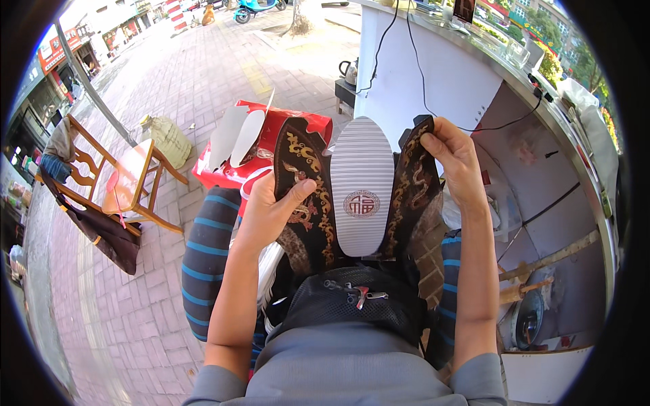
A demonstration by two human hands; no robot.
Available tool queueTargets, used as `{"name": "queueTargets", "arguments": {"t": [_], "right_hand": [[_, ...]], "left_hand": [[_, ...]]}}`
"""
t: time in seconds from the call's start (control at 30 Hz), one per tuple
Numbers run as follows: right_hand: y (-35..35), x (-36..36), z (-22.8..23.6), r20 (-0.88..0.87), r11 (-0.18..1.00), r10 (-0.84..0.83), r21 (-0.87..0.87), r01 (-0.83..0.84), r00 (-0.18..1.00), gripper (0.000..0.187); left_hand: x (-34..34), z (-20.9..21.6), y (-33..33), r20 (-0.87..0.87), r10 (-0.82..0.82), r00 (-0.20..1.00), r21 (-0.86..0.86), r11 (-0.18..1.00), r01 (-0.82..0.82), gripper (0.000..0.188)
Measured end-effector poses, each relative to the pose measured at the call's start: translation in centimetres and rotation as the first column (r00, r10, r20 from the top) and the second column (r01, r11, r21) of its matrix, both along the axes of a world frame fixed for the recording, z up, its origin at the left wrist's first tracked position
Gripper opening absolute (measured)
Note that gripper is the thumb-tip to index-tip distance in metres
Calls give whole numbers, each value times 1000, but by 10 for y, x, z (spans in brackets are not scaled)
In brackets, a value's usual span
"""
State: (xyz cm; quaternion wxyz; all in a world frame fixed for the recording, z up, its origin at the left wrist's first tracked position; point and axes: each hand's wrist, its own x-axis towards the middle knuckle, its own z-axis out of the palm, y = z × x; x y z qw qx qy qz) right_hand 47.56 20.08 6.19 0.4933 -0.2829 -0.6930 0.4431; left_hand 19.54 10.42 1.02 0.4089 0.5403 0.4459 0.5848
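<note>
A piece of black fabric with gold embroidery (pixel 406 176) is spread out above my lap; it looks like a shoe upper. In its middle lies a pale ribbed shoe sole (pixel 361 155) with a round reddish emblem. My left hand (pixel 267 210) is closed on the left flap, thumb on top. At the upper tip of the right flap, my right hand (pixel 455 159) pinches the fabric between thumb and fingers. Whether sole and fabric are joined I cannot tell. Beyond my left hand, a red bag (pixel 288 128) holds white oval sheets (pixel 248 139) like insoles.
On the left stand a wooden chair (pixel 128 179) with cloth and a dark bag on it, and a pale sack (pixel 169 142). A white counter (pixel 420 74) with hanging cords rises at the right. A kettle (pixel 349 71) sits on a low stand. A black mesh pouch (pixel 338 314) lies at my waist.
</note>
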Motion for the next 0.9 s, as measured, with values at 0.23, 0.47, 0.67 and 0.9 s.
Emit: {"name": "queueTargets", "arguments": {"t": [0.23,0.47,0.67,0.9], "right_hand": [[-6,-19,2,113,811,-536,345,473,836,27],[-75,-79,-26,58,763,-356,594,255,933,17],[-85,-98,-34,-45,869,-336,370,328,941,19],[-94,-96,-33,-58,975,-207,67,211,977,16]], "left_hand": [[16,7,-10,-40,40,998,12,999,-40,23],[40,7,-23,4,157,988,-37,987,-156,18],[42,6,-35,50,158,986,-21,987,-157,19],[44,-9,-37,18,169,986,36,985,-169,19]]}}
